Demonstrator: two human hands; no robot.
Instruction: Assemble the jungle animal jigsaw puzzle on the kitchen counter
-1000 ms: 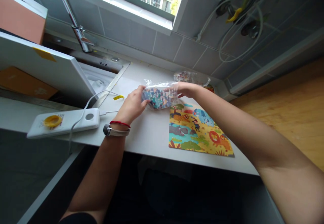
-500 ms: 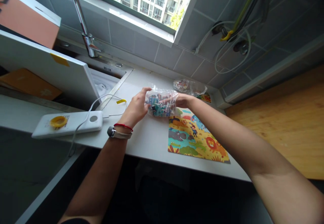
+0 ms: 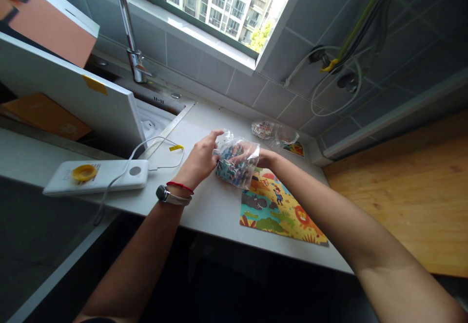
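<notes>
A clear plastic bag point(image 3: 248, 169) of small blue, teal and dark pieces, which look like jigsaw puzzle pieces point(image 3: 227, 169), is held just above the white counter. My left hand point(image 3: 200, 158) grips the bag's left side, thumb and fingers pinching its edge. From the right, my right hand point(image 3: 252, 152) reaches inside the bag. Its fingers show only blurred through the plastic among the pieces, so their grip is unclear. Under and beside the bag lies a colourful animal picture sheet point(image 3: 281, 211), partly covered by my right forearm.
Behind, a second clear bag of pieces point(image 3: 263, 129) lies by the wall near a small picture card point(image 3: 294, 148). A white power strip point(image 3: 109, 179) with a yellow tape roll point(image 3: 84, 172) and cable sits left. A white panel point(image 3: 120, 113) stands before the sink; a wooden board point(image 3: 398, 186) is right.
The bag has tipped and sits slightly lower in view, its right side hanging down over the sheet. My right hand remains inside it, and my left hand keeps its grip. The view shifted a little.
</notes>
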